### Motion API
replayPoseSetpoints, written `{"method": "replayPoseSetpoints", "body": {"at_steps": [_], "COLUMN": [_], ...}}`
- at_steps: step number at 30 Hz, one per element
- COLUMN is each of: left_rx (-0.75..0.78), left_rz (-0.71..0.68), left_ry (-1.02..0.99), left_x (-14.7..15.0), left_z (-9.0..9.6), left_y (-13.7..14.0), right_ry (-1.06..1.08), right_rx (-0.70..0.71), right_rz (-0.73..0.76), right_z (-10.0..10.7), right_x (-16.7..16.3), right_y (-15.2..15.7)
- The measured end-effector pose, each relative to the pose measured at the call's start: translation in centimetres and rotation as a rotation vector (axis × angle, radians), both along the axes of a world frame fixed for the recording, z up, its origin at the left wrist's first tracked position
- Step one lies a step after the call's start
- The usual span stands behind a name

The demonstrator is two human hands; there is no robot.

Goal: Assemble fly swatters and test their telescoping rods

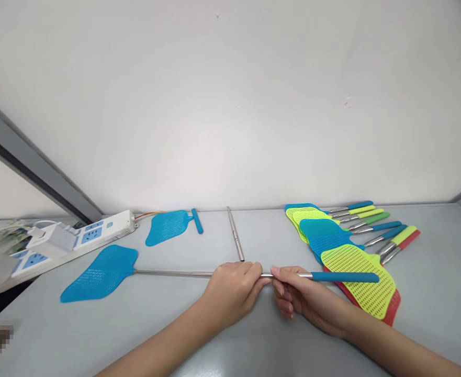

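Observation:
A blue telescopic fly swatter (pixel 102 273) lies crosswise in front of me, its metal rod drawn out long. Its flat blue head points left and its blue grip points right, over the pile of swatters. My left hand (pixel 234 288) is closed round the middle of the rod. Just to the right, my right hand (pixel 301 296) pinches the thicker metal tube between thumb and fingers, close to the blue grip. Beyond my hands lies a loose metal telescopic rod (pixel 235 234). Farther left are a separate blue swatter head (pixel 168 228) and a short blue grip (pixel 197 221).
Several collapsed swatters in blue, yellow, green and red (pixel 359 280) overlap at the right of the grey table (pixel 199 345). A white power strip (pixel 108 230) with plugs and cables stands on the left. A pale wall (pixel 230 104) rises behind the table, with a grey metal post (pixel 37 157) at left.

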State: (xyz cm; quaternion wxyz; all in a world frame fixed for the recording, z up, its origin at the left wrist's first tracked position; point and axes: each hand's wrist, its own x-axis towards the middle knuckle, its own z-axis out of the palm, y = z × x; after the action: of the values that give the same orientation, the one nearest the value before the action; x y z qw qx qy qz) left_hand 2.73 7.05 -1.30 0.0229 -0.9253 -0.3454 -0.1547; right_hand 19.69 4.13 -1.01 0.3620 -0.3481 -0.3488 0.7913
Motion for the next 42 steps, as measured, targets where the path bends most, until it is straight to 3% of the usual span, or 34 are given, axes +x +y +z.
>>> {"method": "replayPoseSetpoints", "body": {"at_steps": [10, 19, 32, 42], "left_rx": [0.077, 0.106, 0.134, 0.049], "left_rz": [0.014, -0.001, 0.033, 0.015], "left_ry": [0.035, 0.066, 0.026, 0.092], "left_x": [0.1, 0.0, -0.6, -0.8], "left_z": [0.5, 1.5, 1.1, 2.3], "left_y": [0.3, 0.5, 0.7, 0.8], "right_ry": [0.001, 0.039, 0.017, -0.009], "right_rx": [0.041, 0.047, 0.058, 0.137], "right_rz": [-0.007, -0.117, -0.136, -0.134], "right_z": [0.1, -0.5, -0.5, -0.2], "right_x": [-0.1, -0.3, 0.0, 0.4], "right_y": [0.0, -0.6, -0.5, -0.2]}}
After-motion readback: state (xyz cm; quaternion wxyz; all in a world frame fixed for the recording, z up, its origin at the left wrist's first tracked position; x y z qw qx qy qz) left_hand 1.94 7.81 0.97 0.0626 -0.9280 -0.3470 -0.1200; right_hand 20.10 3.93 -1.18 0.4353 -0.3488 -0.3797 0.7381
